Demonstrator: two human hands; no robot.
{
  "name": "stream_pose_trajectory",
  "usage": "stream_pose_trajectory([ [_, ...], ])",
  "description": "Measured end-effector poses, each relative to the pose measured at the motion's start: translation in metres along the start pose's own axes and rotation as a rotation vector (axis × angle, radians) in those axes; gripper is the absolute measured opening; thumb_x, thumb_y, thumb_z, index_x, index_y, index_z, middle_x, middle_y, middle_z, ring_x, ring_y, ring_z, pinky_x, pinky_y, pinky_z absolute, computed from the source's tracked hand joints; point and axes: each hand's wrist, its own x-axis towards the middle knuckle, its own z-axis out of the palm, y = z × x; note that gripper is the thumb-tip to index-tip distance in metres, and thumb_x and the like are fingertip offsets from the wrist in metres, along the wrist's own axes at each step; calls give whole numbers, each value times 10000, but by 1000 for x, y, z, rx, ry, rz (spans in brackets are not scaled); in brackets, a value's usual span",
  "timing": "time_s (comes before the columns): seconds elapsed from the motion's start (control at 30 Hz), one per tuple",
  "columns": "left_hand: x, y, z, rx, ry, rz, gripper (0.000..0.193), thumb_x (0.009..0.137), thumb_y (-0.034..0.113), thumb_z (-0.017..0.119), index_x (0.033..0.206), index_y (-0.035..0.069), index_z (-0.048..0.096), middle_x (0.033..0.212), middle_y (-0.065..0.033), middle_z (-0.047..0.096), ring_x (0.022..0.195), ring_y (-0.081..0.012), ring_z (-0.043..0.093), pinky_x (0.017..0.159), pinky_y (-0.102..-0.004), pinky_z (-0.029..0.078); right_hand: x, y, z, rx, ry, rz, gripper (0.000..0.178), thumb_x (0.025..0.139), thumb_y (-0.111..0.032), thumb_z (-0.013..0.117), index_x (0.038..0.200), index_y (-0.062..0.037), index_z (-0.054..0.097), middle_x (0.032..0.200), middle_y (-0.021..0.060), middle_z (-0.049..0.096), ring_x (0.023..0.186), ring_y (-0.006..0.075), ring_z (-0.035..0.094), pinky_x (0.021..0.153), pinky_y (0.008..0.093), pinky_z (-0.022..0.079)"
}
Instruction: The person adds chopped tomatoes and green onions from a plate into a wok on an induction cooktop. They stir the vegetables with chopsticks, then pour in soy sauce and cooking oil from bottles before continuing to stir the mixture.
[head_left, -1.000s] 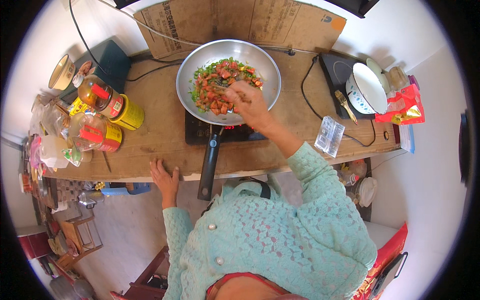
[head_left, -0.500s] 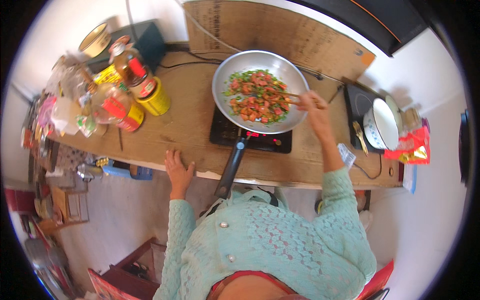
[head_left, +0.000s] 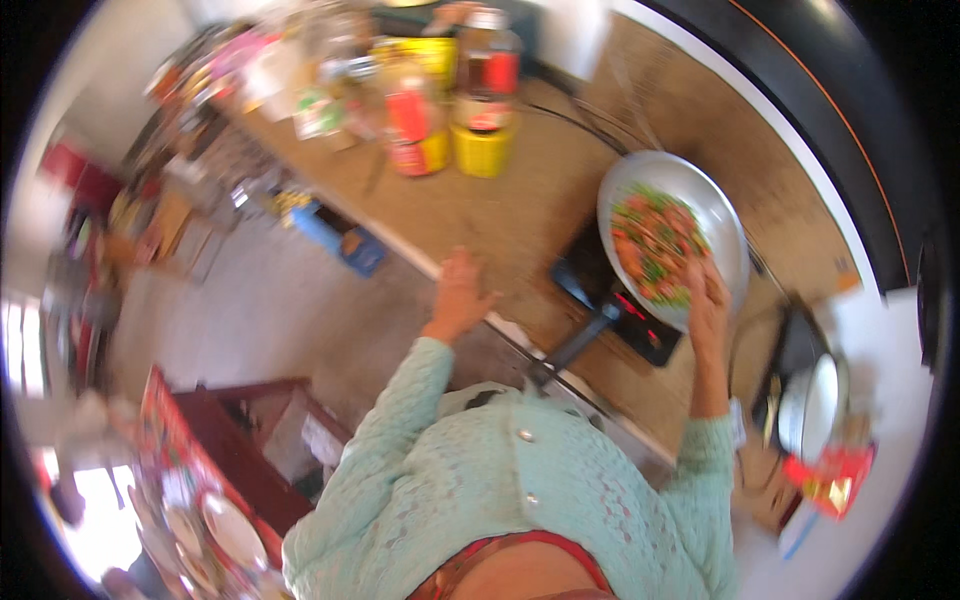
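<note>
A silver frying pan (head_left: pixel 722 215) stands on a black electric cooktop (head_left: pixel 578 268) with lit red digits. Chopped red pieces and green bits of food (head_left: pixel 652 240) lie in it. My right hand (head_left: pixel 707 290) is over the pan's near right side, its fingers closed round wooden chopsticks, which blur and hide against the food now. The black pan handle (head_left: pixel 572 348) points toward my body, and neither hand touches it. To the left of the handle, my left hand (head_left: pixel 460 295) rests at the counter's front edge, fingers stretched out, holding nothing.
Bottles with red labels (head_left: pixel 410 120) and a yellow canister (head_left: pixel 482 150) crowd the counter's (head_left: pixel 545 165) far left. At right are a white pot (head_left: pixel 820 405), a red packet (head_left: pixel 830 480) and another black cooktop (head_left: pixel 793 345). Plates (head_left: pixel 235 530) sit on a red cabinet (head_left: pixel 240 470) behind at left.
The view has turned left, so pan and counter appear shifted right and tilted, and the cabinet with plates shows more. My right hand still grips the chopsticks; my left hand stays at the counter edge.
</note>
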Motion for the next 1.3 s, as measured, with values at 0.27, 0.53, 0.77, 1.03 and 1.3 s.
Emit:
stream_pose_trajectory([
  [0.27, -10, 6, 13, -36, 11, 67, 737, 721, 394, 665, 1295, 7, 414, 1423, -227, 279, 1352, -361, 207, 1109, -471, 159, 46, 115, -91, 9, -99, 52, 301, 953, -206, 475, 1139, 24, 532, 1147, 113, 559, 1043, 199, 536, 879, 316, 452],
  [0.53, -6, 5, 12, -48, 18, 35, 710, 698, 345, 646, 1269, -18, 429, 1407, -214, 296, 1365, -340, 172, 1117, -450, 130, 72, 63, -49, -275, -140, -80, 353, 956, -296, 459, 1052, 31, 551, 1109, 120, 559, 1005, 207, 545, 882, 328, 455],
  [0.77, -4, -2, 15, -43, 60, 56, 699, 706, 365, 646, 1248, -24, 436, 1401, -217, 298, 1367, -338, 164, 1118, -442, 119, 63, 38, 1, -255, -257, -136, 370, 956, -311, 456, 1047, 34, 553, 1098, 119, 559, 1003, 207, 544, 883, 326, 454],
  [1.03, -4, 10, 14, -52, 25, 63, 718, 696, 393, 660, 1255, -2, 443, 1394, -227, 317, 1353, -356, 203, 1114, -444, 138, 56, 47, -21, -244, -308, -124, 389, 956, -328, 452, 1043, 37, 556, 1085, 118, 559, 1000, 207, 543, 884, 323, 453],
  [1.3, -10, -1, 13, -40, 20, 7, 727, 733, 427, 651, 1307, 39, 432, 1441, -255, 238, 1363, -372, 181, 1116, -453, 142, 47, 57, -94, 20, 4, 90, 313, 947, -302, 477, 941, -13, 599, 928, 92, 617, 837, 160, 592, 783, 320, 499],
])
